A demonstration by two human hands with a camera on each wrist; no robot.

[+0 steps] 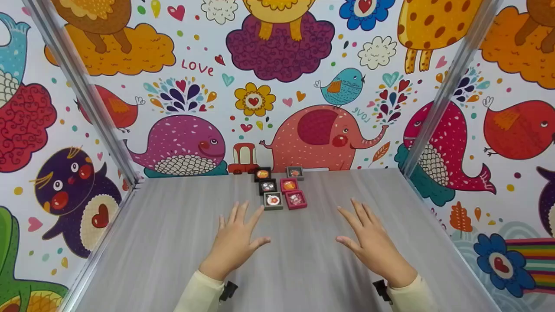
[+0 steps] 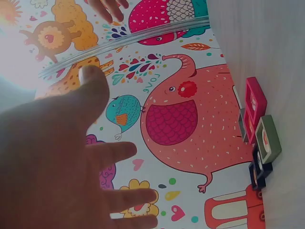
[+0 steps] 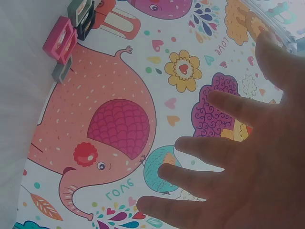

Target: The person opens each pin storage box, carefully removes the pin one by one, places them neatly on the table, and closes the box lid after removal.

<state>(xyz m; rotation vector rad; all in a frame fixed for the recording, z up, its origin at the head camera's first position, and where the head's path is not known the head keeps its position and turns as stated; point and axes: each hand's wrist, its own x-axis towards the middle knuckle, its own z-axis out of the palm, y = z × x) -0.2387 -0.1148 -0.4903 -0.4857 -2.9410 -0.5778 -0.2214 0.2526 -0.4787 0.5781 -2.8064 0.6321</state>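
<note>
Both hands are spread over the table with nothing in them. My left hand (image 1: 234,242) is at the left, thumb pointing inward, its fingers toward several small square boxes. My right hand (image 1: 375,242) mirrors it at the right. The boxes stand in two columns near the back wall. In the left column are a black box (image 1: 262,174), another black box (image 1: 268,186) and a grey-green box (image 1: 273,200). The right column has a grey box (image 1: 295,173), a pink-red box (image 1: 289,185) and another pink-red box (image 1: 296,199). Each shows a round coloured picture inside.
The grey wood-grain table (image 1: 303,268) is bounded by printed walls with cartoon animals, among them an elephant (image 1: 316,143) at the back. Metal corner posts (image 1: 93,104) stand at the left and right back corners. A black strap clip (image 1: 228,291) sits at the left sleeve.
</note>
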